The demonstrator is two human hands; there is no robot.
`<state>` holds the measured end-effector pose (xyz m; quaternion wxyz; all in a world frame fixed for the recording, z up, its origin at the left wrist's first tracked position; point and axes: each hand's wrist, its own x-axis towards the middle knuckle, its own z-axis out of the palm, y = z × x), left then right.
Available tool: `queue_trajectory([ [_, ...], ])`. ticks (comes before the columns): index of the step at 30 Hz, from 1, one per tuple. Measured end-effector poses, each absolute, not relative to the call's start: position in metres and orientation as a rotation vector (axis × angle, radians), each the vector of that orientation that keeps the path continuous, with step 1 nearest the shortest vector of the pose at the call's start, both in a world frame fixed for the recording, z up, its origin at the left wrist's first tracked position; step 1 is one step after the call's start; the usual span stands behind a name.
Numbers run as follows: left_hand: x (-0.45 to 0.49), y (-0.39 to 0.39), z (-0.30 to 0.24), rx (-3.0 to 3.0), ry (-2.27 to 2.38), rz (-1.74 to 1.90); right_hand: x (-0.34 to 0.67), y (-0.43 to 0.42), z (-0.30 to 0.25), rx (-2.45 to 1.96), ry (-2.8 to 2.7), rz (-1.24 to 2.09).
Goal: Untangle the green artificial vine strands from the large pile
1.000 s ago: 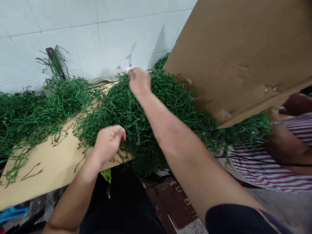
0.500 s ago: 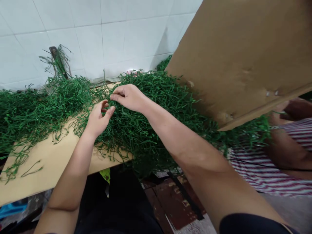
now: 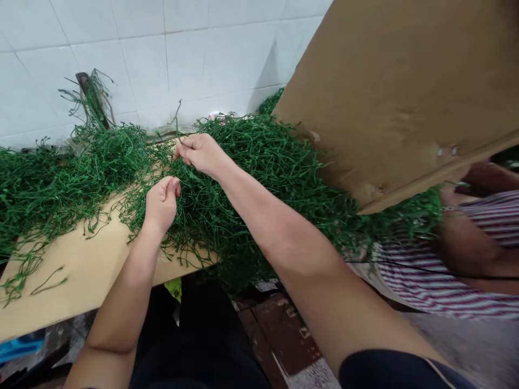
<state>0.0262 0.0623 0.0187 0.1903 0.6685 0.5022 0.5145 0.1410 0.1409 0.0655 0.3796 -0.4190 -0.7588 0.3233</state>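
Note:
A big tangled pile of thin green stems [image 3: 251,167], which look like artificial plant stems, covers the tan board [image 3: 97,259]. Over the pile's left part, my right hand [image 3: 203,154] pinches one green stem [image 3: 177,116] that sticks up above the fingertips. Just below and to the left, my left hand [image 3: 162,202] is closed, thumb against curled fingers. Whatever it may hold is hidden. The two hands are a short way apart.
A second heap of stems [image 3: 81,167] lies to the left. A large cardboard sheet [image 3: 397,97] leans in at the upper right. Beyond it sits another person in a striped garment [image 3: 430,275]. White wall tiles [image 3: 141,65] stand behind, and a blue object [image 3: 22,348] is low at left.
My left hand has gone from open to closed and moved slightly down. My right hand has shifted a little left, and a stem now stands up from its pinch.

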Motion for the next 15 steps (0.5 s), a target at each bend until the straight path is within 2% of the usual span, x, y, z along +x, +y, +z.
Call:
queue_trajectory([
  [7,0.011,0.033,0.024,2.06,1.417,1.459,0.168,0.183,0.074,-1.352,-1.434,0.617],
  [12,-0.012,0.061,0.006,1.83,1.638,1.154,0.183,0.163,0.085,-1.029,-1.521,0.991],
  [15,-0.009,0.076,0.004,1.707,1.674,1.119,0.169,0.143,0.09,-0.853,-1.591,1.14],
])
